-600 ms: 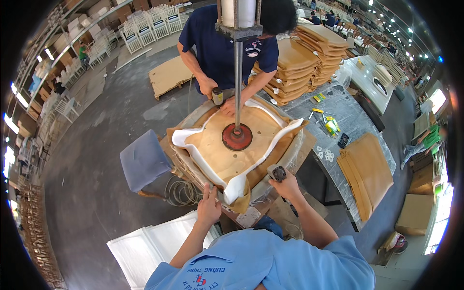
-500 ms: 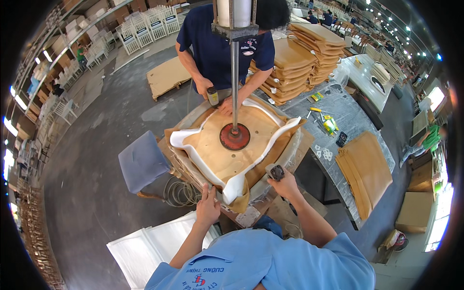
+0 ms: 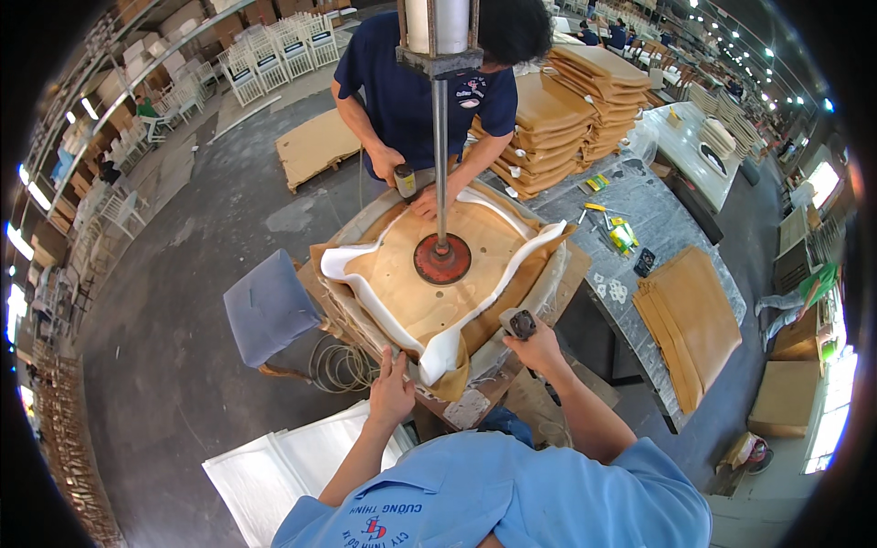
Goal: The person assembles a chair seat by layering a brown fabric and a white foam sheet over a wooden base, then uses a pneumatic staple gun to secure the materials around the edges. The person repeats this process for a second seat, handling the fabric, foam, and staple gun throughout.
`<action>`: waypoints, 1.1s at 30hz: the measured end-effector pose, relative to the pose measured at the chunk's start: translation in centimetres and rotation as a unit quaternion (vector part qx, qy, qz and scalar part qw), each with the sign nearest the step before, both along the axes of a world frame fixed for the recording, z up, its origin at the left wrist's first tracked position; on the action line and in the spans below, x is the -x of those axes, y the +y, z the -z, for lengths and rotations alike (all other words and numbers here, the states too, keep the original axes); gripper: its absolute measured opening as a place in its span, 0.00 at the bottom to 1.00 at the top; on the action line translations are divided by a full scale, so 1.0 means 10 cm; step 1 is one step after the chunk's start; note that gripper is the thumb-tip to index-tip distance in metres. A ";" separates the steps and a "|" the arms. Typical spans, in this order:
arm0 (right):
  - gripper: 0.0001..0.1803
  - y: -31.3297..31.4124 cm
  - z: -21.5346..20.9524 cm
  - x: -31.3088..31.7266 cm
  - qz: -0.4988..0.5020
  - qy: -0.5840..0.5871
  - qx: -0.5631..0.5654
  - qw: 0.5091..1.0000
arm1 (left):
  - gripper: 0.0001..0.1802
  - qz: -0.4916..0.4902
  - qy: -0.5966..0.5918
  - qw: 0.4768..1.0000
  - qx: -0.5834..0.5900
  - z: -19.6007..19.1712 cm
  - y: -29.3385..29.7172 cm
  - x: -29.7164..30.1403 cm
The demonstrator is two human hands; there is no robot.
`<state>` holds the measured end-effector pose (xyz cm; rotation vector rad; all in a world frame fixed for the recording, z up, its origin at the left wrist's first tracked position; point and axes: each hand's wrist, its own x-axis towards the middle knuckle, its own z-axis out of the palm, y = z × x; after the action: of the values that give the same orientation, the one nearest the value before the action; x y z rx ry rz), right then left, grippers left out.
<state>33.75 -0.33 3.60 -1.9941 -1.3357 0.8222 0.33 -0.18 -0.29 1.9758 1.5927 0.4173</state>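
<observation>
A wooden seat board [image 3: 429, 283] lies upside down on the work stand, wrapped by white foam and tan cover fabric [image 3: 448, 384], pinned by a red round press pad [image 3: 443, 259] on a steel rod. My left hand [image 3: 391, 395] presses the fabric at the near edge of the seat. My right hand [image 3: 534, 345] grips a grey staple gun [image 3: 519, 322] at the near right corner. Across the stand a person in a dark blue shirt [image 3: 411, 82] holds another tool [image 3: 405, 182] against the far edge.
A grey-blue padded stool [image 3: 269, 306] stands left of the stand, with coiled hose [image 3: 340, 365] below. White foam sheets [image 3: 274, 466] lie on the floor near me. A grey table [image 3: 639, 228] at right carries tan fabric pieces [image 3: 690, 320] and small tools; stacked seat boards [image 3: 575, 100] rise behind.
My right hand with the staple gun has shifted slightly along the near right corner. The person opposite has moved their tool along the far edge.
</observation>
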 end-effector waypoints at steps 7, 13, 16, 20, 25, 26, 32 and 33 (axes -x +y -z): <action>0.33 0.01 0.05 -0.06 0.000 0.001 -0.013 1.000 | 0.38 0.002 -0.012 1.000 0.016 -0.03 0.01 -0.04; 0.33 0.01 0.01 0.00 0.006 0.034 0.016 0.999 | 0.38 -0.009 -0.012 0.999 0.036 -0.02 -0.02 0.00; 0.33 -0.01 0.02 0.00 0.011 0.035 0.019 0.999 | 0.38 -0.003 -0.002 1.000 0.013 -0.02 -0.03 0.01; 0.34 0.01 0.01 0.05 0.017 0.046 0.027 0.998 | 0.38 -0.008 -0.015 1.000 0.015 -0.04 -0.03 0.06; 0.37 -0.13 -0.06 -0.04 0.031 -0.012 -0.015 0.999 | 0.39 0.015 -0.006 1.000 0.020 -0.15 -0.11 -0.07; 0.39 -0.12 -0.10 0.03 0.042 -0.017 0.007 0.999 | 0.39 0.027 -0.005 0.999 0.034 -0.18 -0.17 -0.07; 0.36 0.11 -0.11 -0.12 0.028 0.043 -0.030 0.998 | 0.36 0.074 -0.033 0.994 -0.078 -0.01 -0.13 -0.08; 0.35 0.04 -0.10 -0.26 0.038 0.024 -0.036 0.998 | 0.36 0.111 -0.002 0.991 -0.074 0.02 -0.11 -0.16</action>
<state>36.31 0.05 4.60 -1.9435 -1.2383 0.7710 1.95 -1.31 -0.49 2.2341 1.3533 0.4606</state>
